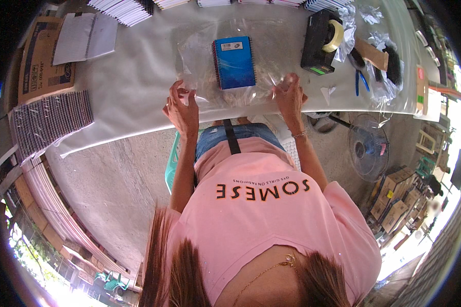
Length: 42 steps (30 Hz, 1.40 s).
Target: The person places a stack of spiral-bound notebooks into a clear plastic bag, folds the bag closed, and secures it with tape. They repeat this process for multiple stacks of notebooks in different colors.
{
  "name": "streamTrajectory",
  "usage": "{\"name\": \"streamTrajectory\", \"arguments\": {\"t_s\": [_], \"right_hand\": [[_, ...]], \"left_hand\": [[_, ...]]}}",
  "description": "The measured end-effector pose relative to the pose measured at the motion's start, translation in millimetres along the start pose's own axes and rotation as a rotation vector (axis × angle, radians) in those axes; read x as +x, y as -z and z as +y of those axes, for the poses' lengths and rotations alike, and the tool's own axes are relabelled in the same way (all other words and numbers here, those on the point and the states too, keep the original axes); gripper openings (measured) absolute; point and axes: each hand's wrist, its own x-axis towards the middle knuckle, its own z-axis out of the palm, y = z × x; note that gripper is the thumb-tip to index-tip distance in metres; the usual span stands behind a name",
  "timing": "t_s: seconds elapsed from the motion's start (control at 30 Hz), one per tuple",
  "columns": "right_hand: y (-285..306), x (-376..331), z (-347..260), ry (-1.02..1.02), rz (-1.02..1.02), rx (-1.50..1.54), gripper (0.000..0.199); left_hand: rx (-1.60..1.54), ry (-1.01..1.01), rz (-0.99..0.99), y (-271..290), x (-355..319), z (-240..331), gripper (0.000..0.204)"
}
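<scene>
A blue spiral notebook (234,64) with a small white label lies on a sheet of clear plastic film (200,48) spread on the table. My left hand (182,111) is at the film's near left, fingers curled and pinching its edge. At the near right, my right hand (290,100) pinches the film between thumb and fingers. The notebook lies between my hands, touched by neither. Glare on the film hides whether it also passes over the cover.
A black tape dispenser (317,43) with a tape roll (334,36) stands right, near blue-handled scissors (362,82) and crumpled plastic. Stacked notebooks (54,120) and a cardboard box (46,66) bearing an open notebook (87,36) are left. A fan (368,147) stands below the table's right side.
</scene>
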Motion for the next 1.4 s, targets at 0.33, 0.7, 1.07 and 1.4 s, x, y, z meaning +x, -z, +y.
{"name": "streamTrajectory", "arguments": {"t_s": [0.33, 0.7, 1.07, 1.4], "right_hand": [[34, 12, 17, -0.189, -0.409, 0.875, 0.016], [22, 37, 30, -0.08, -0.427, 0.797, 0.024], [-23, 105, 45, 0.295, -0.351, 0.45, 0.025], [30, 91, -22, 0.131, -0.721, 0.873, 0.045]], "left_hand": [[-0.407, 0.059, -0.155, 3, 3, -10, 0.016], [-0.46, 0.113, -0.59, 5, 24, -34, 0.033], [-0.69, 0.158, -0.61, -30, 87, -8, 0.048], [-0.701, -0.061, -0.621, -13, 79, 42, 0.041]]}}
